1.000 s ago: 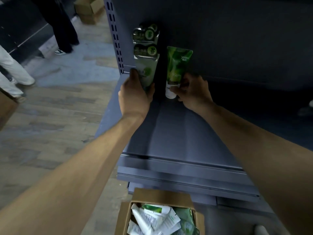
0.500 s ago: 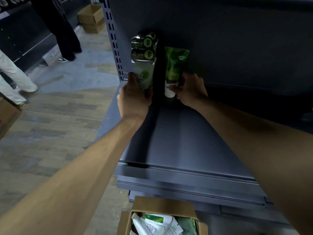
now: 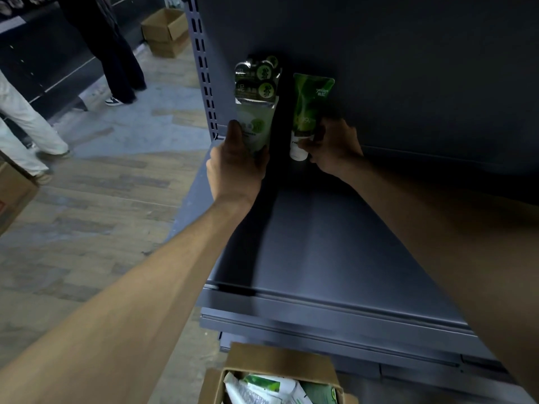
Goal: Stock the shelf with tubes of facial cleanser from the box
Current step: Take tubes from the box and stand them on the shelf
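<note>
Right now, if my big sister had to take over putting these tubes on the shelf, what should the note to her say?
Left hand: grips the pale green tubes at the shelf's back left corner, standing cap down.
Right hand: fingers pinch the dark green tube near its white cap, upright against the back panel, just right of the others.
Shelf: only these tubes at the back so far; whether the dark green one rests on it yet is unclear.
Box: on the floor below, open, more tubes inside.
Left to do: let go of both, then keep bringing tubes up from the box.
</note>
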A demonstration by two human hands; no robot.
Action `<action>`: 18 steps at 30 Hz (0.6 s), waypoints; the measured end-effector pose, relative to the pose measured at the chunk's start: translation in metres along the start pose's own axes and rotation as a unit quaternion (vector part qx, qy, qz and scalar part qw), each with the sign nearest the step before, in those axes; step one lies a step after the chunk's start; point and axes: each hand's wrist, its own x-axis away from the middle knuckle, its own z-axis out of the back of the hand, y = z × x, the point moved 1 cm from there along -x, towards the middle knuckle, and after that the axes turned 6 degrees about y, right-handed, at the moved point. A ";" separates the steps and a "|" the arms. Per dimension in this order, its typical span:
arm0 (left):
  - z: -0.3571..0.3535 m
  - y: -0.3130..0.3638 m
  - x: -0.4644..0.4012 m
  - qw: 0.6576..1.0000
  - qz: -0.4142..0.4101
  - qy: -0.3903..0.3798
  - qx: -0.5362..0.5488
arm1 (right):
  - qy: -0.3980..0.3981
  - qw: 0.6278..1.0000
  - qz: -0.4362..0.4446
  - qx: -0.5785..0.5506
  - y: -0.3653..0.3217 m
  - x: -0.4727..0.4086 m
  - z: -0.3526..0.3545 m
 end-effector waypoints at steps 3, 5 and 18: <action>-0.001 0.000 -0.001 1.000 0.001 0.002 0.008 | 0.006 1.000 -0.004 0.006 -0.002 -0.004 0.000; -0.001 -0.001 -0.001 1.000 -0.007 0.006 0.011 | 0.012 1.000 -0.006 0.009 -0.003 -0.005 0.000; -0.004 -0.005 -0.002 1.000 -0.016 0.004 0.014 | 0.058 0.998 -0.016 0.013 -0.010 0.002 0.002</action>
